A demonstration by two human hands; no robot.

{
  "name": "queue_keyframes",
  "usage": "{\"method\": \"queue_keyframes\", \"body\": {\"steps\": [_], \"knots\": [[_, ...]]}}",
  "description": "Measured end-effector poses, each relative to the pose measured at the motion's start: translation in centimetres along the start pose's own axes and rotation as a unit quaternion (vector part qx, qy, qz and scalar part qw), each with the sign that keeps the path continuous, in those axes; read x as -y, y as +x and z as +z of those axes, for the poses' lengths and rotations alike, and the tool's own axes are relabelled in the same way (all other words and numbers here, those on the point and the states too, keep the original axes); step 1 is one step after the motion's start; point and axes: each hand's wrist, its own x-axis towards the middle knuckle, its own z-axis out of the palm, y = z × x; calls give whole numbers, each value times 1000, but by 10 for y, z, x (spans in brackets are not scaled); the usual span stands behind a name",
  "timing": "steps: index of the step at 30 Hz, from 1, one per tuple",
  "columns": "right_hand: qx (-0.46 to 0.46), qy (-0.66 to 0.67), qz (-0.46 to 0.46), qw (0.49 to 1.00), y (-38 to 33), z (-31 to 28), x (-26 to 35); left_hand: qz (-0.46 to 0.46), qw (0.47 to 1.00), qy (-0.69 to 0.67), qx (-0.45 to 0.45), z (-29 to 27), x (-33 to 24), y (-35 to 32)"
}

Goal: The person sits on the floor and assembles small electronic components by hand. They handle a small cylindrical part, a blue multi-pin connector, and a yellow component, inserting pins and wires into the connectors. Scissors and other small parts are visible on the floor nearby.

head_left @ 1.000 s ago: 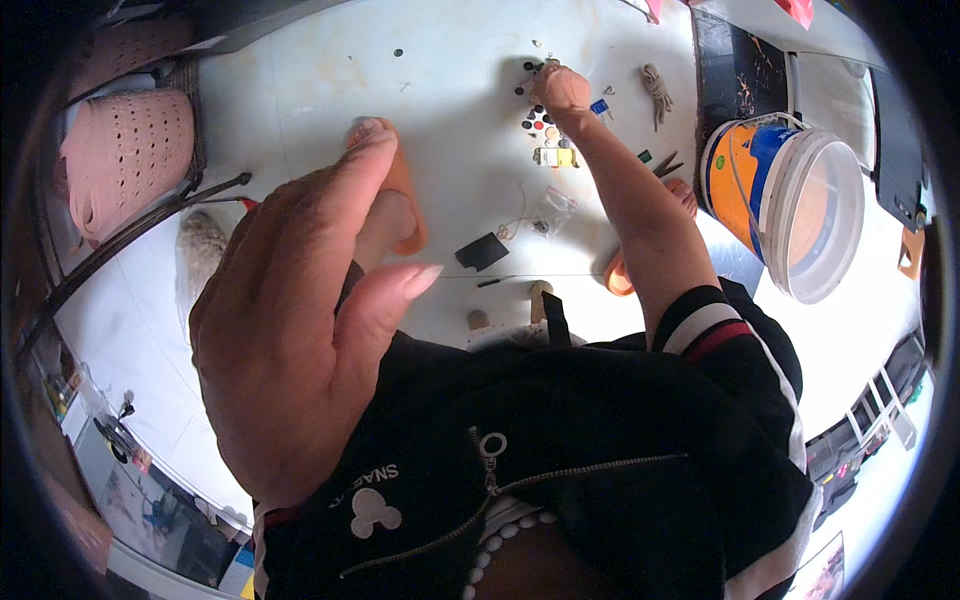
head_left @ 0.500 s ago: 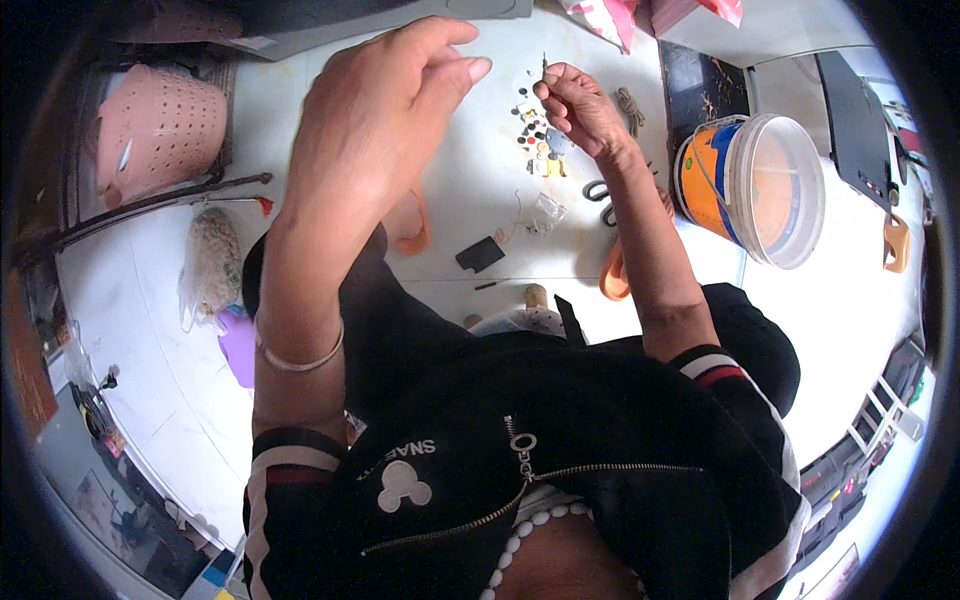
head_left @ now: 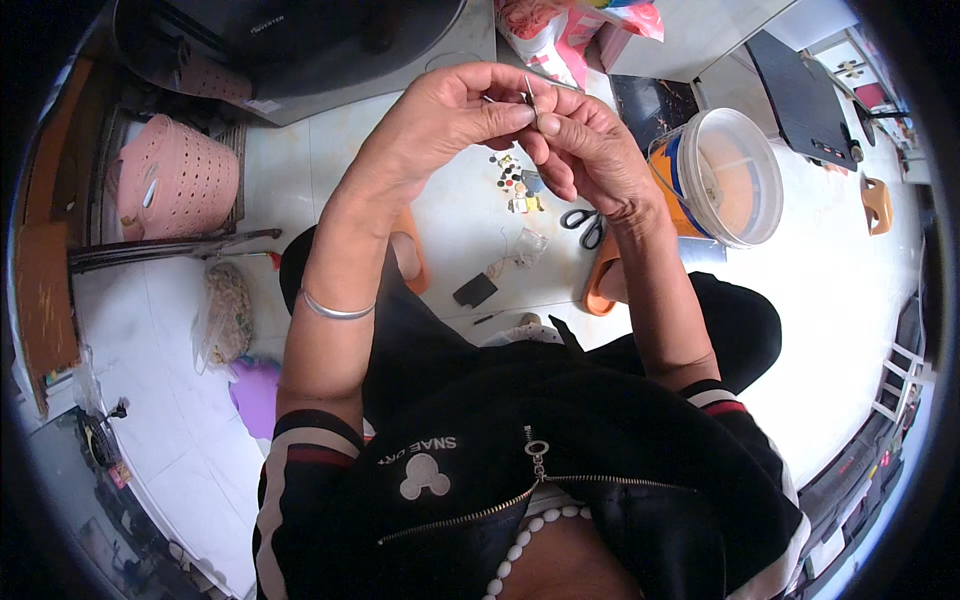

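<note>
My left hand (head_left: 440,120) and my right hand (head_left: 585,150) meet in front of me, fingertips touching. A thin metal needle (head_left: 530,95) sticks up between them, pinched by my right thumb and forefinger, with my left fingertips pressed beside it as if pinching a fine thread that is too thin to see. Below the hands, on the white floor, lie several small thread spools (head_left: 515,190) and black-handled scissors (head_left: 583,222). A silver bangle (head_left: 335,310) sits on my left wrist.
A white bucket with an orange and blue wall (head_left: 715,175) stands right of the hands. A pink perforated basket (head_left: 170,180) is at the left, a small black object (head_left: 475,290) and orange slippers (head_left: 600,285) on the floor, and a purple object (head_left: 255,390) by my left elbow.
My left hand rose from the floor side and came to the right hand. Both hands lifted off the spools and now meet at the needle.
</note>
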Motion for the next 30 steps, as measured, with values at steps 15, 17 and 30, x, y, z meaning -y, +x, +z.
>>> {"method": "queue_keyframes", "body": {"steps": [15,17,30], "knots": [[-102,-28,89,990,-11,24,30,-8,998,-64,-26,3,-13,0],[-120,-43,113,985,-18,22,36,-22,997,-77,-15,4,-13,1],[-150,-17,135,979,-25,4,36,-78,990,-114,9,12,-8,8]]}}
